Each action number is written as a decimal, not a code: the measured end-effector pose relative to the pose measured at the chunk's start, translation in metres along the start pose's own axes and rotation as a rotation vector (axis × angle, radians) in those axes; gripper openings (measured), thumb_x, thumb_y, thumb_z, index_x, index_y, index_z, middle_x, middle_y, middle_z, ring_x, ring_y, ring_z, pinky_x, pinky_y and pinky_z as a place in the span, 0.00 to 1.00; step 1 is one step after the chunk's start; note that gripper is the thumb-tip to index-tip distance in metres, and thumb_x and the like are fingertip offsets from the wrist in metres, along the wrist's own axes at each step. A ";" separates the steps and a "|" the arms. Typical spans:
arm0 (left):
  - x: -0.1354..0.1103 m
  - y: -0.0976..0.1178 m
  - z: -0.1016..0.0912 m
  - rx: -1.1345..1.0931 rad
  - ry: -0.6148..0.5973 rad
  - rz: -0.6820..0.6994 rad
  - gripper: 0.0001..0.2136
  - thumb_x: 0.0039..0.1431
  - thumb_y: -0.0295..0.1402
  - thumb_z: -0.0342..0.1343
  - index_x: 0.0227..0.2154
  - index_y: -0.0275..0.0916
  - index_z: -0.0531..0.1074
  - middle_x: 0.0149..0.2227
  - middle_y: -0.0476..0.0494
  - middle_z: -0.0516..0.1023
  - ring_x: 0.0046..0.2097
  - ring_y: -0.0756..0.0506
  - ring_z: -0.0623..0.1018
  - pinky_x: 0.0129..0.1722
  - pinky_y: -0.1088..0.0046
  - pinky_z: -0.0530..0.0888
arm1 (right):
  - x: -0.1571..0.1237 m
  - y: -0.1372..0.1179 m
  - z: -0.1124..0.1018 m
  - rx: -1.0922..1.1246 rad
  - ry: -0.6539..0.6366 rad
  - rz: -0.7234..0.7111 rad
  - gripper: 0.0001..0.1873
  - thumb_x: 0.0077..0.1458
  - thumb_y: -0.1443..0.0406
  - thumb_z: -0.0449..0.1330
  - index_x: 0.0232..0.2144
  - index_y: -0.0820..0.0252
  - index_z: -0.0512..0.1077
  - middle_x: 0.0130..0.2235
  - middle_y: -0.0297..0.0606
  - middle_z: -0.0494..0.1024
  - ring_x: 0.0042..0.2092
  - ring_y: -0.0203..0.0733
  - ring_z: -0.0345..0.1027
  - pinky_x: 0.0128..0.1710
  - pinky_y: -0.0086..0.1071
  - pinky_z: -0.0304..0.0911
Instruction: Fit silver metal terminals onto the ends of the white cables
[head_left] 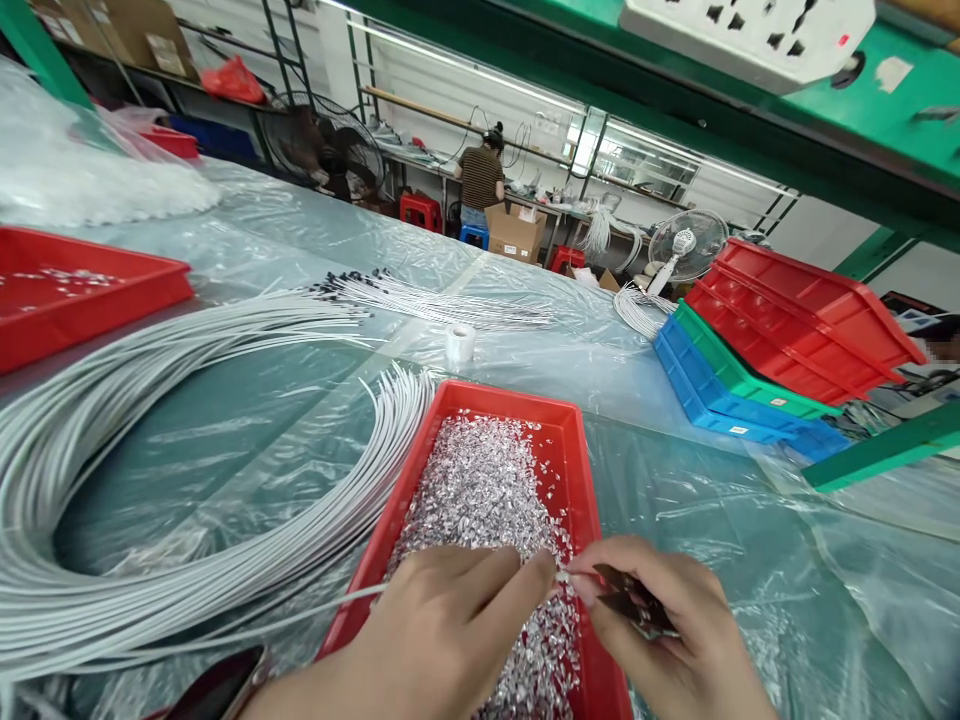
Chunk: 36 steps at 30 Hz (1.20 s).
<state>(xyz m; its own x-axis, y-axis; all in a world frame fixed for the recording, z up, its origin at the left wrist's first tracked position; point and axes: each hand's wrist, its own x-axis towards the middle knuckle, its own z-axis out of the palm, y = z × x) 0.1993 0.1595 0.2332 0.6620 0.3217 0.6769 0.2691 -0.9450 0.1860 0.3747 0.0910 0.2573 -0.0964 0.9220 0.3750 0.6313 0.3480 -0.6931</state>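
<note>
My left hand [457, 620] is closed around a thin white cable [367, 594], which trails to the left toward a big coil. Close to it, my right hand [675, 620] pinches with thumb and forefinger at the cable's end; the tip itself is too small to make out. Tucked in the right palm is a dark two-bladed tool [634, 600] that looks like thread snips. Both hands are over a red tray [583, 470] holding a heap of small shiny silvery pieces [480, 480].
The coil of white cables [45, 620] lies left of the tray. Behind are a cable bundle with black ends [450, 302] and a tape roll [460, 344]. Stacked bins [795, 320] stand right, another red tray [97, 310] left. A green shelf beam [540, 90] crosses above.
</note>
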 end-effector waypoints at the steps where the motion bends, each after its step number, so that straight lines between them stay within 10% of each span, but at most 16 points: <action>1: -0.001 -0.001 0.000 0.003 -0.008 0.024 0.11 0.60 0.18 0.39 0.39 0.30 0.65 0.20 0.49 0.71 0.17 0.49 0.69 0.14 0.74 0.63 | -0.001 0.000 0.000 0.006 -0.017 0.043 0.08 0.53 0.71 0.56 0.34 0.52 0.68 0.24 0.26 0.71 0.22 0.30 0.60 0.21 0.22 0.58; 12: -0.010 -0.004 0.000 0.049 -0.123 0.203 0.14 0.66 0.22 0.35 0.41 0.29 0.66 0.21 0.48 0.69 0.20 0.47 0.67 0.17 0.69 0.62 | 0.015 0.002 -0.011 0.581 -0.358 0.503 0.09 0.48 0.71 0.60 0.24 0.58 0.64 0.22 0.25 0.57 0.24 0.31 0.46 0.21 0.27 0.45; 36: -0.022 -0.013 0.001 0.155 0.106 0.356 0.11 0.61 0.19 0.45 0.36 0.33 0.73 0.21 0.48 0.75 0.22 0.49 0.72 0.23 0.70 0.70 | 0.015 0.007 0.002 0.978 -0.431 0.629 0.10 0.43 0.70 0.68 0.22 0.62 0.68 0.16 0.22 0.58 0.18 0.27 0.44 0.16 0.27 0.37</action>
<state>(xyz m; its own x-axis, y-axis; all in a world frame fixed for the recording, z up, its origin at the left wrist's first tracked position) 0.1817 0.1647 0.2155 0.6595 -0.0396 0.7507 0.1439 -0.9735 -0.1778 0.3763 0.1080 0.2569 -0.3468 0.8908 -0.2938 -0.1622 -0.3654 -0.9166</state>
